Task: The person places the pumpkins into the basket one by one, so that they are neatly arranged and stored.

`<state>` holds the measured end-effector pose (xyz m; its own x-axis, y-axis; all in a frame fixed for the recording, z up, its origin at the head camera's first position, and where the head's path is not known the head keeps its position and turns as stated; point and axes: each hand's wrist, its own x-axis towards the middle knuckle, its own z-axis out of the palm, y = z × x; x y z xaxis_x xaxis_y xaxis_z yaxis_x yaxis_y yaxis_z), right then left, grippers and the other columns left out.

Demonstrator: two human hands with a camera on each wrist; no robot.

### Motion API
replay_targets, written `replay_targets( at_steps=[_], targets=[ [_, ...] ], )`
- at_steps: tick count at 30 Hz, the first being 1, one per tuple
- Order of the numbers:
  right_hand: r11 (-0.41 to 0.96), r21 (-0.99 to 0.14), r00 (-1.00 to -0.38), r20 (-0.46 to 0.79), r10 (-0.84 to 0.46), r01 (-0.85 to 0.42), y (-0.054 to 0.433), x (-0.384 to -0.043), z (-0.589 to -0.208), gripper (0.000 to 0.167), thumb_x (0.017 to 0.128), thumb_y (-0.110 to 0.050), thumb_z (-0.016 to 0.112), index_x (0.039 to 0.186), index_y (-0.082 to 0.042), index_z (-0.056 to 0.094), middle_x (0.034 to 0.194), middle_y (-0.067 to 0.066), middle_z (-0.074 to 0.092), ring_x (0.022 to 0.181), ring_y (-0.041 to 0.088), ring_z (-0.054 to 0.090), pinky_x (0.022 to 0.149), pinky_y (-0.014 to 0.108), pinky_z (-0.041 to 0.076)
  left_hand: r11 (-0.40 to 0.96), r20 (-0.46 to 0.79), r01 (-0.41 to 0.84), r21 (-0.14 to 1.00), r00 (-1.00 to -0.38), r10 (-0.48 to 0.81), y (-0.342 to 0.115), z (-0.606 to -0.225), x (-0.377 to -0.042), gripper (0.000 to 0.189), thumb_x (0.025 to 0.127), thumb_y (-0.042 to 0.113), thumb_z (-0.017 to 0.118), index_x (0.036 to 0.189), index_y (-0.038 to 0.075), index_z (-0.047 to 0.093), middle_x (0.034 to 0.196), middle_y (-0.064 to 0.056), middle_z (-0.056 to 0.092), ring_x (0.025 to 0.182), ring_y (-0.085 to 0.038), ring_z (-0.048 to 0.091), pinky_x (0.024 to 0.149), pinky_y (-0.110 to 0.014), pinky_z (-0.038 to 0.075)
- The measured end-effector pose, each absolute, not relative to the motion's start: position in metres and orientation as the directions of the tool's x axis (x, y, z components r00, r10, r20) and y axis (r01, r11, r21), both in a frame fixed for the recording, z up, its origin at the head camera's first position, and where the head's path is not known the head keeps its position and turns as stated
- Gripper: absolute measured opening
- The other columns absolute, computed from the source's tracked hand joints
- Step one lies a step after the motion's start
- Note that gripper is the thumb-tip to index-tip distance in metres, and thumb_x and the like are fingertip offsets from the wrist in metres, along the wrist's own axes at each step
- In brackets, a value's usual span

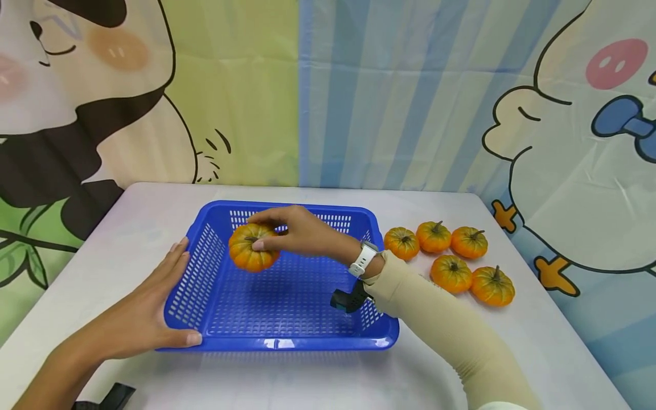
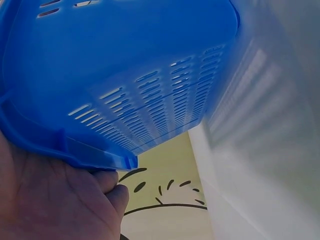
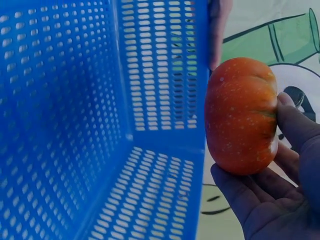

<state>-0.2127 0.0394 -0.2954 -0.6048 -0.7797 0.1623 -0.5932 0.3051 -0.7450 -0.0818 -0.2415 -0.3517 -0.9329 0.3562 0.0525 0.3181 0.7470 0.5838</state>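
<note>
Pumpkin (image 1: 247, 256) is held over the left part of the blue basket (image 1: 292, 310), stem facing up toward the person's head, its long axis lying crosswise to that stem. I see the right hand (image 1: 297, 229) pinching it between thumb and fingers. Left hand (image 1: 156, 302) lies spread along the basket's left rim. Five other pumpkins (image 1: 451, 274) sit right of it on the surface (image 1: 328, 381).

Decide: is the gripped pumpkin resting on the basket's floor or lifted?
Lifted: the right hand grips the pumpkin, shown in the right wrist view by the rim of the basket, not on its floor.
</note>
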Motion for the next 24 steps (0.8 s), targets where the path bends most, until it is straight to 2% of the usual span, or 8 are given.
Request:
replay_targets(
  at_steps=[5,13,18,24],
  targets=[
    [0.324,-0.731,-0.571,0.107,-0.814,-0.6,0.025,-0.209,-0.301,0.043,0.092,-0.022,0.069,0.132,-0.006,0.061,0.118,0.002,0.065,0.101,0.005,0.059,0.085,0.015,0.049,0.736,0.051,0.322,0.595,-0.93,0.365,-0.241,-0.352,-0.085,0.128,0.068,0.045,0.083,0.156,0.011,-0.004,0.161,-0.001,-0.015,0.147,-0.029,-0.011,0.102,-0.076,0.013],
    [0.342,-0.643,-0.455,0.013,-0.89,-0.685,-0.001,-0.202,-0.306,0.045,0.097,-0.025,0.061,0.137,-0.005,0.055,0.122,0.002,0.062,0.103,0.005,0.054,0.087,0.01,0.044,0.729,0.043,0.319,0.605,-0.928,0.37,-0.245,-0.355,-0.083,0.126,0.07,0.045,0.082,0.156,0.012,-0.004,0.161,0.0,-0.016,0.147,-0.031,-0.01,0.097,-0.078,0.016],
    [0.382,-0.606,-0.429,-0.073,-0.9,-0.698,-0.007,-0.197,-0.312,0.047,0.097,-0.026,0.061,0.139,-0.005,0.054,0.128,0.001,0.06,0.106,0.003,0.053,0.092,0.01,0.04,0.734,0.044,0.326,0.596,-0.926,0.376,-0.245,-0.355,-0.084,0.126,0.07,0.043,0.082,0.156,0.012,-0.005,0.161,-0.001,-0.017,0.146,-0.034,-0.009,0.094,-0.079,0.021],
    [0.395,-0.588,-0.403,-0.125,-0.906,-0.706,-0.014,-0.192,-0.317,0.047,0.096,-0.027,0.063,0.137,-0.005,0.056,0.124,-0.001,0.062,0.098,0.001,0.054,0.086,0.008,0.041,0.743,0.029,0.315,0.591,-0.928,0.371,-0.246,-0.353,-0.085,0.127,0.07,0.044,0.081,0.156,0.013,-0.006,0.161,0.0,-0.019,0.146,-0.038,-0.008,0.086,-0.08,0.027]
  ],
)
